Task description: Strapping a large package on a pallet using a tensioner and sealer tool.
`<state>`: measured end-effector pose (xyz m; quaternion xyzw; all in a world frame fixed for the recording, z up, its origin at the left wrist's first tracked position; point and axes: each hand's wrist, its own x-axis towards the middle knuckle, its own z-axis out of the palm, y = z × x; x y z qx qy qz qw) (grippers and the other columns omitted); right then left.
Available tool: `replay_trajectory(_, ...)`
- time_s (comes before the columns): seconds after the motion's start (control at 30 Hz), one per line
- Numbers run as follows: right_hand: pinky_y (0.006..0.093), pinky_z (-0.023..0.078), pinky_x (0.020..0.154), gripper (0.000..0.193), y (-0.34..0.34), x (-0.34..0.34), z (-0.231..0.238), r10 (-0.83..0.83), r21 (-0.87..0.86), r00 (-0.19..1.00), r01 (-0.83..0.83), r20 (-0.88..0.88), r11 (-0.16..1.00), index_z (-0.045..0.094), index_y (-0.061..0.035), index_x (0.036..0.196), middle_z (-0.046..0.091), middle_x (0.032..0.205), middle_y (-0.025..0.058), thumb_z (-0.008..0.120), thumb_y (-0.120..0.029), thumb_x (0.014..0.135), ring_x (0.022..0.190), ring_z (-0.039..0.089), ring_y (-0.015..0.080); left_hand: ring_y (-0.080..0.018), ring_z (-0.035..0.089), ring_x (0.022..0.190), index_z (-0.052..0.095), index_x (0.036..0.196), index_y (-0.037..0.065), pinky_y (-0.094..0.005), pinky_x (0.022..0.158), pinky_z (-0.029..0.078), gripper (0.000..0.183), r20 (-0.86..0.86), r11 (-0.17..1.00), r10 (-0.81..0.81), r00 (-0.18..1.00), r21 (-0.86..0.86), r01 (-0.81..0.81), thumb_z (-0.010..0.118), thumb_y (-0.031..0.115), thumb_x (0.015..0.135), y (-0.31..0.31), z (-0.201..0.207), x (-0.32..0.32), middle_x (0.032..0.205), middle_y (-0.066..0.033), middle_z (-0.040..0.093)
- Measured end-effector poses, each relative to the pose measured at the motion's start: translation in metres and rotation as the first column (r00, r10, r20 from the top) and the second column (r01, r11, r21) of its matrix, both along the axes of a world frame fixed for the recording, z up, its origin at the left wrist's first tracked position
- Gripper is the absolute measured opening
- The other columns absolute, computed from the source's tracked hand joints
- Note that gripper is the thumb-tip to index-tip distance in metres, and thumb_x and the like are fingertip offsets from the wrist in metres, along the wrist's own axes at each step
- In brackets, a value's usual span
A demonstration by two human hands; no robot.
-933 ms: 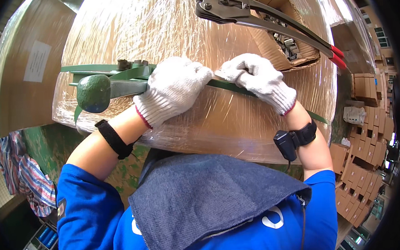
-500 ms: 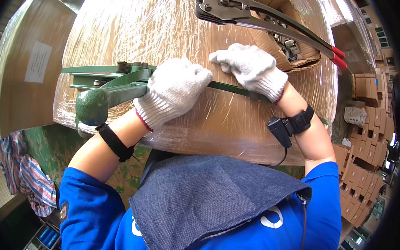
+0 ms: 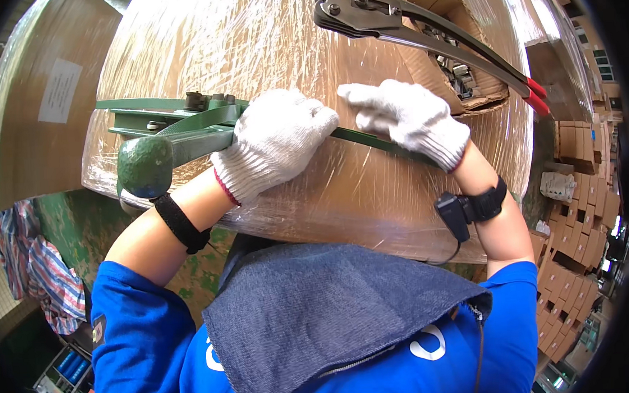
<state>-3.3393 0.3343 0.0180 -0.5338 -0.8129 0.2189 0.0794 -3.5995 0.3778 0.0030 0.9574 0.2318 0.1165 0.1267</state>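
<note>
My left hand [image 3: 275, 138], in a white knit glove, is closed at the right end of a green strapping tensioner [image 3: 202, 120]. A green strap [image 3: 368, 139] comes out past its thumb side, and the fist looks closed on it; the palm side is hidden. The tool's rounded green knob [image 3: 145, 167] sits to the left, above my wrist. My right hand [image 3: 410, 118], gloved too, is over the strap farther right, its index finger stretched leftward and the others loosely bent. I see nothing held in it.
Film-wrapped cartons [image 3: 276, 47] lie under my hands. A long crimping tool [image 3: 383, 23] with red grips rests across an opened cardboard box [image 3: 484, 85] of small metal pieces. Another wrapped carton [image 3: 31, 149] stands at left; stacked brown boxes [image 3: 573, 253] are at far right.
My right hand has shifted right, slightly away from the left one, and its fingers have straightened and spread. My left hand and the tensioner have hardly moved.
</note>
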Motion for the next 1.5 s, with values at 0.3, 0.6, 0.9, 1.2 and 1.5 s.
replay_trajectory(0.3,0.0444,0.057,0.085,0.016,0.007,-0.029,-0.011,-0.1,0.059,0.995,0.101,-0.013,0.993,0.072,-0.0137,0.106,0.068,0.106,0.017,0.06,-0.017,0.095,0.097,0.069,0.0366,-0.0299,0.067,0.094,0.068,0.103,0.012,-0.0443,0.085,0.053,0.014,0.06,1.0,-0.008,0.998,-0.004,0.008,0.066,0.015,0.089,0.0,-0.004,0.0,0.092,-0.0073,0.068)
replay_trajectory(0.6,0.033,0.056,0.079,0.022,0.016,-0.016,-0.02,0.034,0.21,0.985,0.003,-0.172,0.978,0.071,-0.006,0.115,0.071,0.095,0.0102,0.056,-0.013,0.1,0.088,0.067,0.0193,-0.0302,0.067,0.092,0.067,0.099,0.011,-0.0441,0.085,0.052,0.012,0.026,1.0,-0.007,1.0,0.008,0.007,0.065,0.017,0.089,-0.001,0.004,0.0,0.09,-0.0083,0.067)
replay_trajectory(0.9,0.0252,0.052,0.062,0.029,0.003,-0.012,0.042,-0.423,-0.646,0.835,0.111,-0.352,0.756,0.075,-0.0052,0.115,0.071,0.089,0.0033,0.062,-0.022,0.095,0.069,0.061,0.0092,-0.029,0.066,0.092,0.068,0.1,0.011,-0.0434,0.084,0.052,0.013,0.073,1.0,0.0,0.997,-0.003,0.0,0.064,0.017,0.089,-0.002,0.002,-0.002,0.09,-0.0077,0.068)
replay_trajectory(1.2,0.0338,0.054,0.067,0.029,0.004,-0.019,0.021,-0.119,-0.321,0.97,0.047,-0.211,0.946,0.078,-0.0094,0.105,0.074,0.087,0.0089,0.069,-0.031,0.089,0.066,0.068,0.0192,-0.0286,0.066,0.093,0.069,0.101,0.012,-0.0431,0.086,0.052,0.014,0.065,1.0,-0.017,0.998,0.005,0.017,0.062,0.016,0.09,0.0,-0.002,0.001,0.093,-0.0069,0.07)
replay_trajectory(1.5,0.0433,0.05,0.069,0.016,-0.043,-0.047,-0.004,-0.138,0.37,0.99,0.114,0.039,0.922,0.07,-0.0161,0.096,0.064,0.084,0.0077,0.067,-0.02,0.081,0.078,0.065,0.0286,-0.0295,0.067,0.099,0.069,0.107,0.011,-0.0426,0.092,0.051,0.018,-0.008,0.999,-0.002,1.0,-0.043,0.002,0.065,0.014,0.09,0.002,0.003,0.002,0.097,-0.0079,0.071)
